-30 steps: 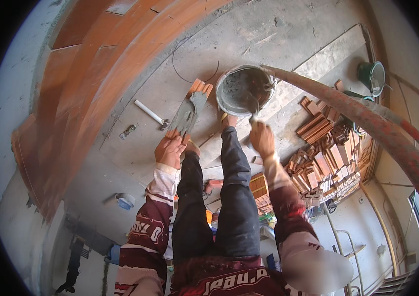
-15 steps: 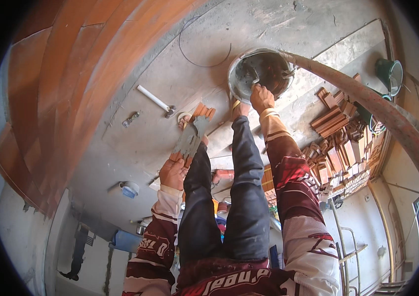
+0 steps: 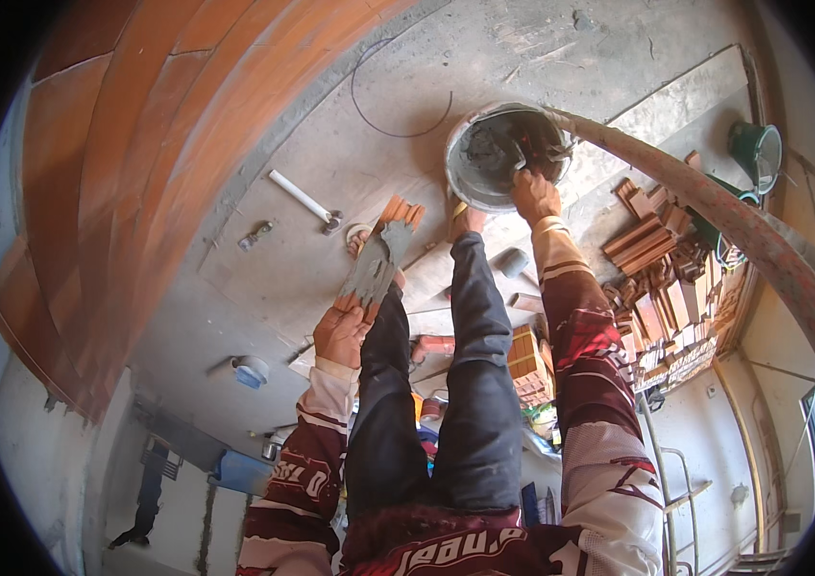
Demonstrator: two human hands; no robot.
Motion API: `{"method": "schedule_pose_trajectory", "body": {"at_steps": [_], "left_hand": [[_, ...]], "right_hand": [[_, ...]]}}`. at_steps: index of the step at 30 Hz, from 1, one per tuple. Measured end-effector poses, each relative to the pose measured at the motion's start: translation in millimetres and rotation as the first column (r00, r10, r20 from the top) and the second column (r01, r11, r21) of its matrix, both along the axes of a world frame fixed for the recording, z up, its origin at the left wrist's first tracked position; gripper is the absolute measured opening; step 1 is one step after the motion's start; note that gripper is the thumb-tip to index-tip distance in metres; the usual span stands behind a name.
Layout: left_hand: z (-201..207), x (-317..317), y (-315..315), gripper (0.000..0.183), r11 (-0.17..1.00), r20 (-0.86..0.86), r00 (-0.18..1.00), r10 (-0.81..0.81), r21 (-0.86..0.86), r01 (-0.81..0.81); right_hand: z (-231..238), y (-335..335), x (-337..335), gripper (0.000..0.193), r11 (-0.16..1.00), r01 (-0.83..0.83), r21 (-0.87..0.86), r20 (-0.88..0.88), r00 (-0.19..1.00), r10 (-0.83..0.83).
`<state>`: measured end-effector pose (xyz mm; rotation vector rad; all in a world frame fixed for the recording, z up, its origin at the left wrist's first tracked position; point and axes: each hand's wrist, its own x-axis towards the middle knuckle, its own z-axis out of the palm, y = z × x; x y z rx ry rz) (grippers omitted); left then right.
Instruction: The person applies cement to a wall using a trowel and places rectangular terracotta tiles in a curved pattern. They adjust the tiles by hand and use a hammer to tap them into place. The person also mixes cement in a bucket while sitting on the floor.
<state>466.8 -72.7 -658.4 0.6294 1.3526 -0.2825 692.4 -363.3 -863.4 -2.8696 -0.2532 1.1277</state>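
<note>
My left hand (image 3: 339, 336) grips the lower end of a long reddish-brown tile (image 3: 398, 213). Grey mortar (image 3: 380, 257) covers much of the tile's upturned face, leaving both ends partly bare. At the right, my right hand (image 3: 536, 196) is closed at the near rim of a round bucket (image 3: 455, 173). In that fist is a trowel (image 3: 523, 152), its bent metal neck showing inside the bucket; I cannot make out its blade. Wet grey mortar (image 3: 489, 152) lies in the bucket. My feet are just below the bucket and the tile.
A white-handled hammer (image 3: 304, 198) lies on the floor at left. Reddish tiles (image 3: 645, 242) are heaped at right, near a green bucket (image 3: 755, 154). A long stained pole (image 3: 695, 178) slants across the right side. Orange-brown tiling (image 3: 129, 192) fills the left.
My right hand has moved to the right and slightly down along the bucket with the trowel. The left hand and its tile have barely shifted.
</note>
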Motion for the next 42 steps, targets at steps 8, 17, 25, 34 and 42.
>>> {"method": "schedule_pose_trajectory", "body": {"at_steps": [8,17,25,34,42], "left_hand": [[-2,2,2,0.042,0.999,-0.016,1.0,-0.024,0.022,0.024],[-3,27,-3,0.039,0.999,0.004,1.0,-0.025,-0.03,0.025],[-13,63,-20,0.027,0.998,0.036,0.998,0.046,-0.046,-0.044],[-8,122,-41,0.033,0.999,-0.001,1.0,0.017,0.035,-0.017],[-38,98,-12,0.03,0.994,0.032,0.998,-0.046,0.101,0.043]], "right_hand": [[-8,14,-24,0.027,0.961,0.094,0.26,-0.157,0.986,-0.054],[51,-39,-10,0.039,0.74,0.644,0.192,-0.655,0.646,-0.392],[149,-6,-104,0.046,0.743,0.21,0.636,0.029,0.955,-0.294],[170,52,-159,0.053,0.801,0.209,0.561,0.166,0.92,-0.356],[206,-1,-178,0.047,0.773,0.219,0.595,0.073,0.944,-0.323]]}}
